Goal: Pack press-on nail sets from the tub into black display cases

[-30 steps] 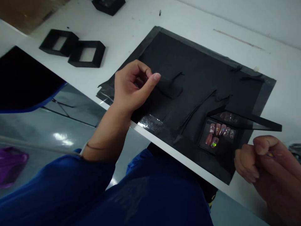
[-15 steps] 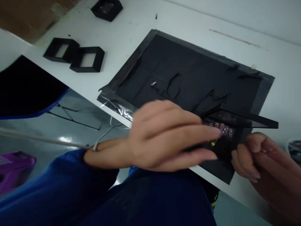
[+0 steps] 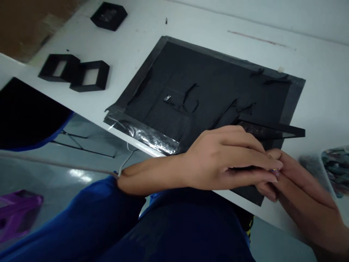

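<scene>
My left hand (image 3: 226, 160) reaches across to the right, its thumb and fingertips pinched on a small shiny piece (image 3: 275, 170). Partly behind it, my right hand (image 3: 275, 182) has its fingers curled, touching the left fingertips at the same piece. How much of the piece the right hand grips is hidden. Just behind the hands, a black box with a raised clear lid (image 3: 272, 130) stands on the black mat (image 3: 218, 80); the left hand covers most of the box. A small silvery piece (image 3: 167, 98) lies on the mat.
Two black frames (image 3: 61, 68) (image 3: 91, 75) stand on the white table (image 3: 131, 47) at the left, with a black box (image 3: 109, 16) farther back. A clear container (image 3: 336, 171) of dark items is at the right edge. A cable (image 3: 68, 163) runs to the left wrist.
My left hand has moved right, from over the open box to my right hand, and now pinches the small piece. The view has shifted slightly, bringing more of the right-hand container into sight.
</scene>
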### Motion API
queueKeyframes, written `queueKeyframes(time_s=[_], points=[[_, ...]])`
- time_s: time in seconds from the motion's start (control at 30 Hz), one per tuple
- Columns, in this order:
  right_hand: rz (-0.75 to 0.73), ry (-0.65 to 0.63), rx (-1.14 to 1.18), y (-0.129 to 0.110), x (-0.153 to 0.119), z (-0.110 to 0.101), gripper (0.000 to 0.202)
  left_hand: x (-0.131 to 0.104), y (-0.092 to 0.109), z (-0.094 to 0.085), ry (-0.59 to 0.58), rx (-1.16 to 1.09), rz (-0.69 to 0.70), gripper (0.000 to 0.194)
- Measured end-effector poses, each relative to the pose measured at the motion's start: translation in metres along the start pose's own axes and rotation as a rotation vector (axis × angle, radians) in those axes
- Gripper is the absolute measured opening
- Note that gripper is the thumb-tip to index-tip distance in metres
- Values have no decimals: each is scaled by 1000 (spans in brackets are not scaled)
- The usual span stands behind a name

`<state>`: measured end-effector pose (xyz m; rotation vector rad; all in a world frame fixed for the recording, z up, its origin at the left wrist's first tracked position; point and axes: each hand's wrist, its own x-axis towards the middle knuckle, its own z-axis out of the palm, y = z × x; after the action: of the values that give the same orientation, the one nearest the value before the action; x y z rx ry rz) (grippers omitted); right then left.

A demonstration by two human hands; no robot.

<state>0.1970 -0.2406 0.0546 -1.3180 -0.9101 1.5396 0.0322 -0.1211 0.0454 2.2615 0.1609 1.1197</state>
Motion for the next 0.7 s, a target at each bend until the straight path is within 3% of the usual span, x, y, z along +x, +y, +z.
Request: queueKeyframes(time_s=[0.17,0.3,0.47,0.57,0.7], points=[[-19,51,-79,1,-4,1,19,-3,-5,0,-74,-29,83,14],[-105,90,-220,6,-6,-2,11,-5,-7,6,29,80,124,20],[-149,166,-481,9,-10,-8,21,-7,-10,3,63,219,139,17],[-101,179,-395,3,-13,-8,15,-7,-12,-1,121,204,141,13],[-26,94,-225,-8,-10,-4,20,-7,-16,-1,179,194,178,9]])
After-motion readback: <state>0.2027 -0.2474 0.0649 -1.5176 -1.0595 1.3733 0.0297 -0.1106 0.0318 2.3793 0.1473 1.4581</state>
